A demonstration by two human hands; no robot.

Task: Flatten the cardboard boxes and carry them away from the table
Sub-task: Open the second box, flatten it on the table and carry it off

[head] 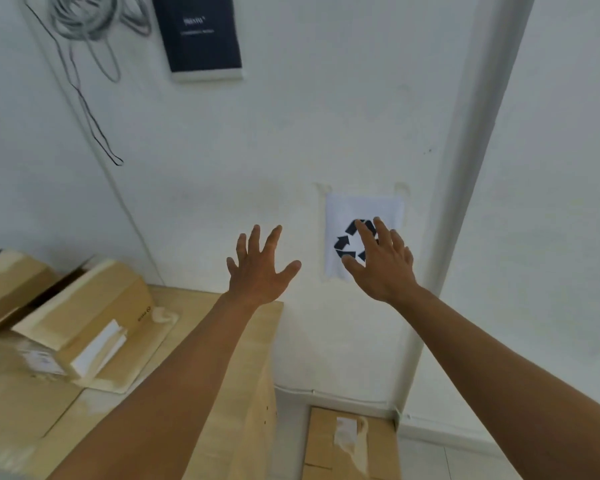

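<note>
Both my hands are raised in front of the white wall, fingers spread, holding nothing. My left hand [260, 268] hovers above the table's far right corner. My right hand [381, 263] partly covers a paper sheet with a recycling symbol [347, 216] taped to the wall. Several cardboard boxes rest on the wooden table [222, 393] at the left: one with a white label [84, 313], one open behind it [7, 282], and flat cardboard beneath them. A flattened box [350, 445] with tape lies on the floor below the sign.
A dark panel [201, 32] and coiled grey cables [94, 26] hang on the wall above. A wall corner or pillar [465, 202] runs down at the right. Light floor tiles show at the bottom right.
</note>
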